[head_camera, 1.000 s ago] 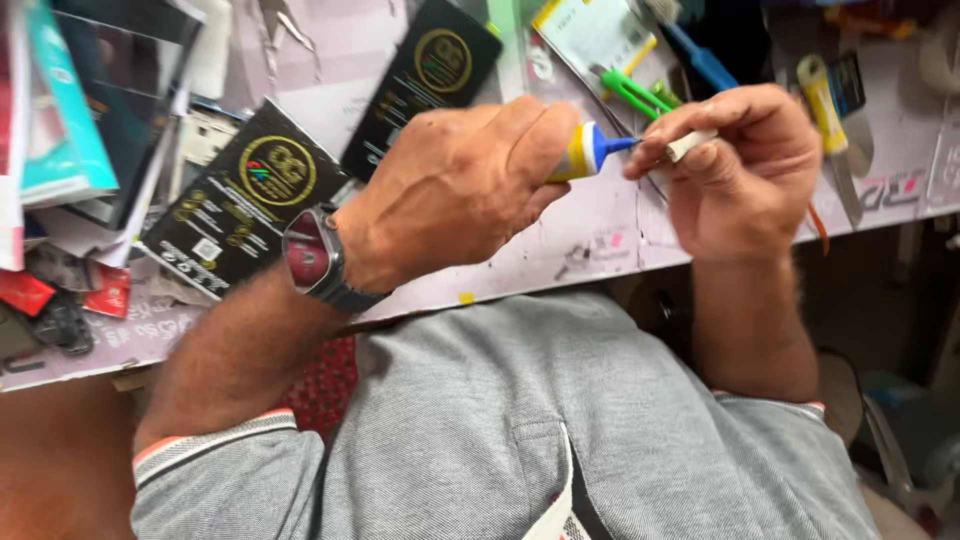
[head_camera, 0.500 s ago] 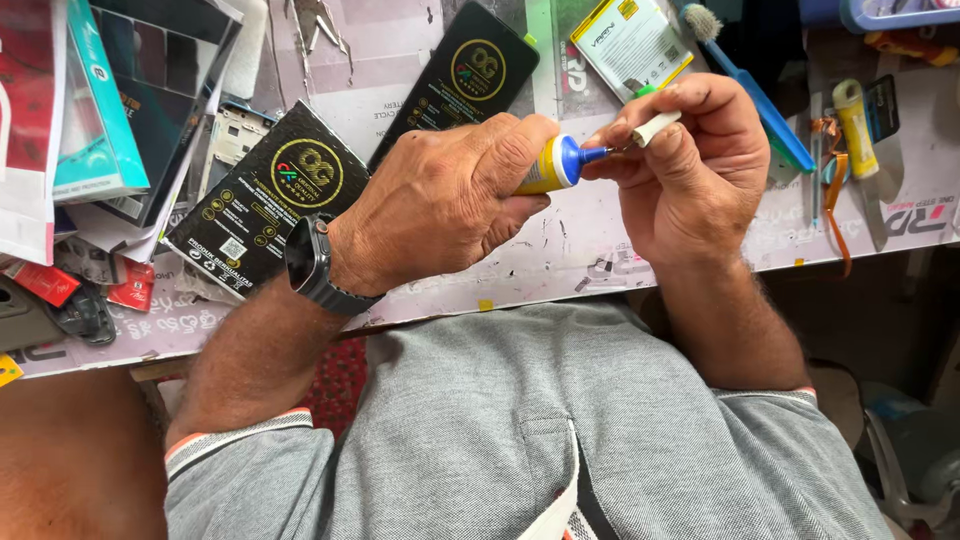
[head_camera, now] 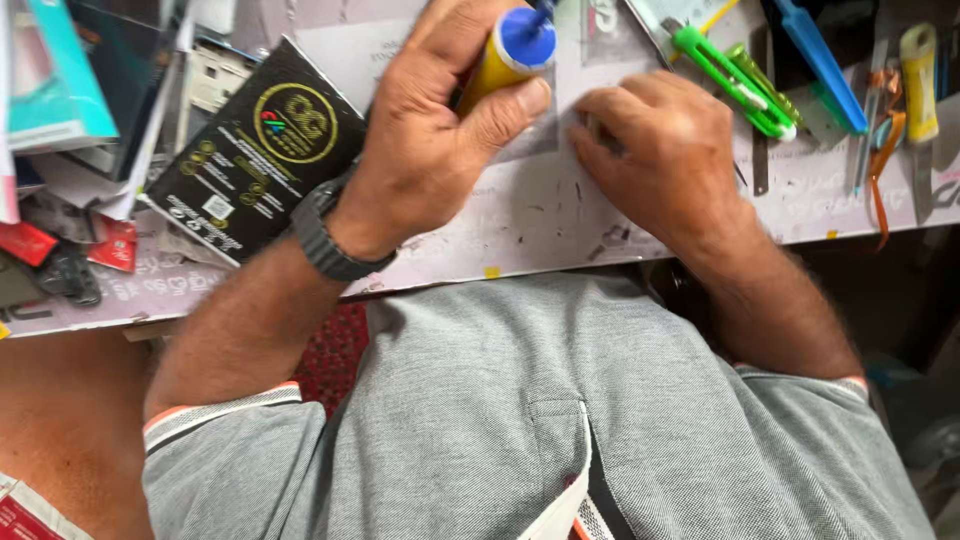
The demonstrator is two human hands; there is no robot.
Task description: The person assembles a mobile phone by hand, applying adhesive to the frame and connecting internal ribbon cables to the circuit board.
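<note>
Left hand (head_camera: 440,130) fist clenched round yellow tube (head_camera: 500,65) above the worktop (head_camera: 540,220) | right hand (head_camera: 660,150) curled knuckles-up beside it, grip unclear | black packet (head_camera: 255,150), green cutter (head_camera: 725,70) alongside

A scuffed pale desk (head_camera: 560,225) carried a black packet (head_camera: 255,150) at upper left, green cutters (head_camera: 730,75) and a blue tool (head_camera: 820,60) at upper right.

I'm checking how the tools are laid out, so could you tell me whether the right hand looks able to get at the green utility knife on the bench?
Probably yes. The right hand rests on the bench beside the green utility knife, nothing lies between them, and it seems to hold only something small.
</note>
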